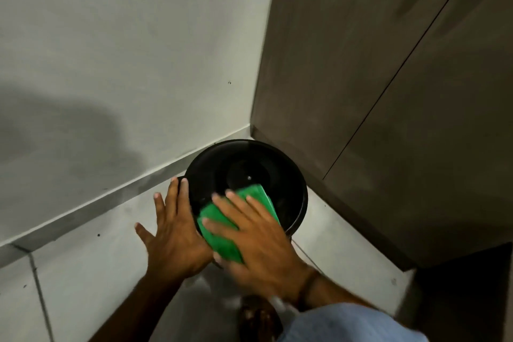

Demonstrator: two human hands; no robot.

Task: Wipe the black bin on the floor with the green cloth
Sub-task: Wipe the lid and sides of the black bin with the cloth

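Black bin (247, 172) is sitting on floor (83, 264) in corner between wall (125, 50) and cabinet (388, 119). Right hand (261, 239), fingers spread flat, is pressing green cloth (236, 219) on its top. Left hand (173, 230), fingers wide, is bracing bin's side.

Bin (247, 172): plain black throughout, glossy, no pattern. Cloth (222, 230): solid bright green, no pattern, at 6 o'clock on the bin's rim. Wall (125, 50): plain pale grey, with a dark shadow patch at 9 o'clock. Skirting (97, 205): mid grey. Floor (83, 272): light grey tiles with darker grey joints. Cabinet (374, 91): matt brown-grey, dark door seam. Wristband (306, 284): brown. Sleeve (347, 325): light blue.
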